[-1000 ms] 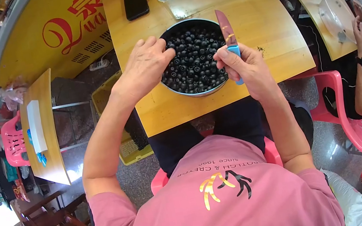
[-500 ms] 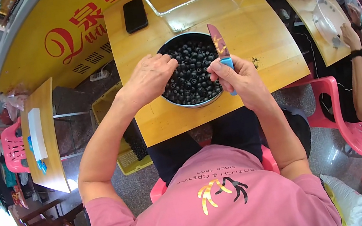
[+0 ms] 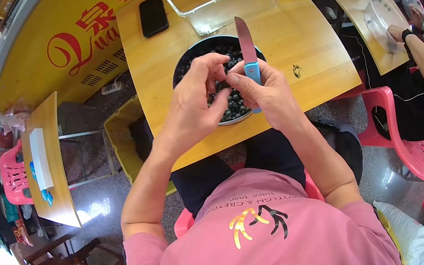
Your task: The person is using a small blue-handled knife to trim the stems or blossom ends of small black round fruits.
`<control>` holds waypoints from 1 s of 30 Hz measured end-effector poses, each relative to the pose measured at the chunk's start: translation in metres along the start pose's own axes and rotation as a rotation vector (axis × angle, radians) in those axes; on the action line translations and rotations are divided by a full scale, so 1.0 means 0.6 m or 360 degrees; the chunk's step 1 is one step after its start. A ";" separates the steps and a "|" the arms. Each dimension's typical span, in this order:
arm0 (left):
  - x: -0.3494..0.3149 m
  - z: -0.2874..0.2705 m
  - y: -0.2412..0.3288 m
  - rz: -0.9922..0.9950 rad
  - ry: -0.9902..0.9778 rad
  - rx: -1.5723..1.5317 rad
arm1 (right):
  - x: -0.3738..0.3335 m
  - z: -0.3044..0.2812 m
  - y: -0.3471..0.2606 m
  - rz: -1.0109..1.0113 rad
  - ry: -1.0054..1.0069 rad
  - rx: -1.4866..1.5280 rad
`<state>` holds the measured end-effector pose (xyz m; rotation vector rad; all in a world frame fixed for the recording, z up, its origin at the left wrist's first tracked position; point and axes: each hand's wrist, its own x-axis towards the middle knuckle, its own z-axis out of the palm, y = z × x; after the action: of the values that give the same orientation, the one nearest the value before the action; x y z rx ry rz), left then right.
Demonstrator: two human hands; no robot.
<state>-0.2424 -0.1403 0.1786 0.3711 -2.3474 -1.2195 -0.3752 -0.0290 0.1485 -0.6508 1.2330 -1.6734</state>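
Note:
A round bowl with a dark inner wall stands on the wooden table, full of dark round berries that look like blueberries. My right hand, over the bowl's right side, is closed round the blue handle of a knife, blade pointing up and away from me. Just left of it my left hand hangs above the bowl, fingers bent and thumb apart from them. I see nothing between those fingers, though the palm side is partly hidden. Both hands cover much of the berries.
A black phone lies at the table's far left, and a clear plastic box stands at the back. Below the left edge is a yellow crate. At right another person's hand is at a clear bowl, beside a pink chair.
My left hand has come out of the bowl's left side and moved right, close to the knife hand. The knife has shifted slightly left. The other person's arm has moved.

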 end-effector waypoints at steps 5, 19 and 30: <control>-0.012 0.023 0.002 0.0040 0.0200 -0.0080 | -0.001 -0.004 0.001 0.0091 -0.0033 0.0095; -0.032 0.056 -0.043 -0.0010 0.0502 -0.0574 | 0.009 0.007 -0.010 0.0143 -0.0074 0.0246; -0.033 0.060 -0.038 -0.0155 0.0450 -0.1223 | 0.011 0.006 -0.009 0.0093 -0.0208 0.0329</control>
<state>-0.2435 -0.1196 0.1363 0.3560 -1.4922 -1.8513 -0.3767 -0.0361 0.1541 -0.5818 0.9627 -1.6557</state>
